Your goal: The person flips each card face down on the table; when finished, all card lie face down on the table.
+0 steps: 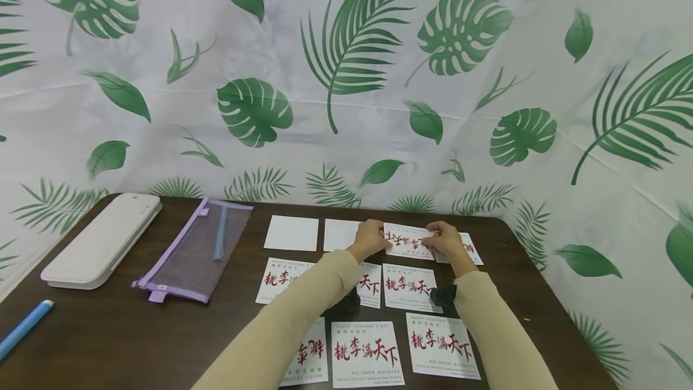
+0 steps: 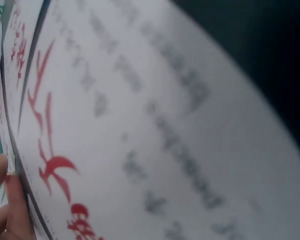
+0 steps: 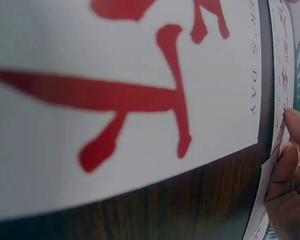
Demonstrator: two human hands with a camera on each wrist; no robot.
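- Both hands pinch one printed card [image 1: 408, 240] by its short ends: the left hand [image 1: 370, 238] holds its left edge, the right hand [image 1: 447, 238] its right edge, fingers curled round the paper.
- That card sits in the far row on the dark table [image 1: 108, 330], near the table's back edge and the leaf-print backdrop [image 1: 346, 77].
- Just left of it lie two blank white cards [image 1: 291, 233]; another printed card [image 1: 470, 248] shows partly under the right hand.
- Nearer the person, two more rows of red-lettered cards [image 1: 366, 352] lie close together with narrow dark gaps between them.
- Bare wood opens to the left of the cards, up to a purple mesh pouch [image 1: 195, 250], a white case [image 1: 103, 239] and a blue pen [image 1: 24, 327] at the left edge.
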